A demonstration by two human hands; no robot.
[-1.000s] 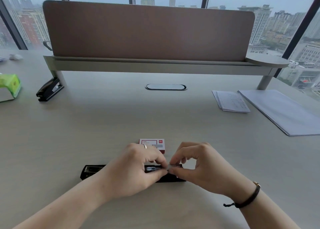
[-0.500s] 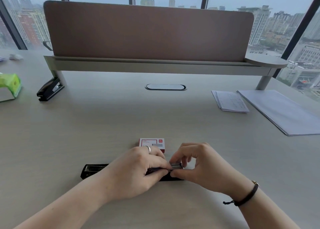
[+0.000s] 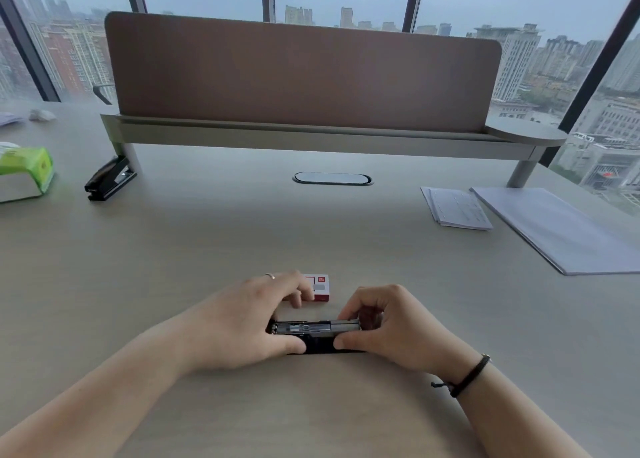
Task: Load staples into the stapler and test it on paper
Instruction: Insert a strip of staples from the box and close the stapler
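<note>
black stapler (image 3: 313, 333): lying open on the desk (image 3: 207, 257) at 6 o'clock, tray up, between both hands.
left hand (image 3: 242, 322): has slid in over the stapler's left end, which showed bare a second ago; thumb and fingers pressed on the body, steadying it.
right hand (image 3: 391, 329): fingers curled together, thumb and forefinger nipping the stapler's right end; whether a strip is under the fingertips i cannot tell.
change: a second ago both hands pinched a small strip above the tray; now they sit low on the stapler, so the staples look seated, by my reckoning.
next: likely close the top, then fetch paper.
box (image 3: 320, 287): red and white, just behind the left fingers at 12 o'clock.
paper (image 3: 457, 208): small stack well off at 2 o'clock, a big sheet (image 3: 561, 229) beside it.
second stapler (image 3: 109, 179): at 10 o'clock, untouched.
</note>
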